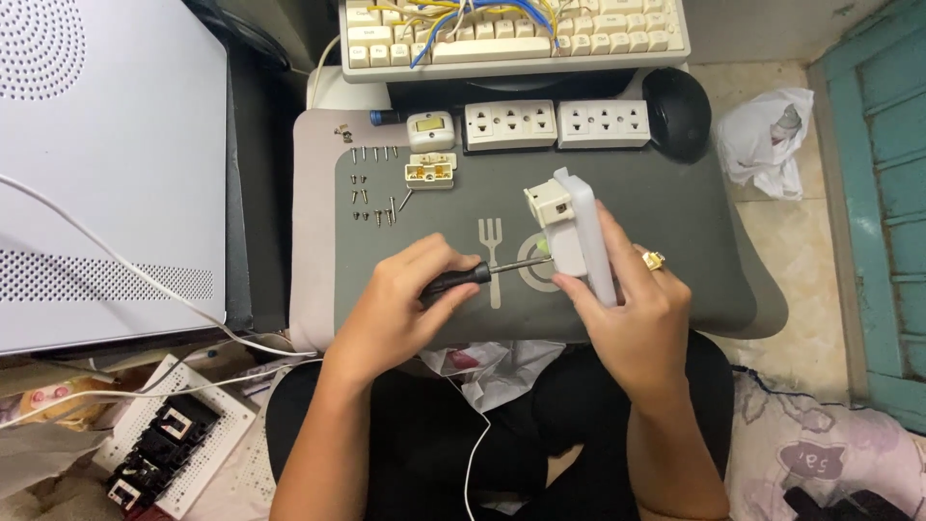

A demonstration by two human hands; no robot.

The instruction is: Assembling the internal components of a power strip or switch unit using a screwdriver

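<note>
The white switch plate [579, 236] is held upright on its edge in the right hand [632, 323], above the right half of the grey lap tray [675, 222]. Its long axis runs from the top of the view toward the person, tilted slightly right. The cream module at its back faces left. The right hand is closed around the lower edge of the plate; a ring with a yellow stone is worn on it.

The screwdriver [482, 273] is gripped in the left hand [410, 299], which is clenched around the black handle. The shaft lies nearly level, pointing right, and its tip meets the plate at the green part just below the cream module. The tool axis is thus roughly square to the plate's long axis. Both hands are about equally near the contact point.

At the tray's upper left, small screws [371, 183] are laid out in rows, beside a loose cream terminal block [430, 172]. Along the far edge lie a small single switch [430, 128] and two white socket plates [555, 123]. A white crumpled bag [767, 140] lies on the floor, right. No labels can be made out.
</note>
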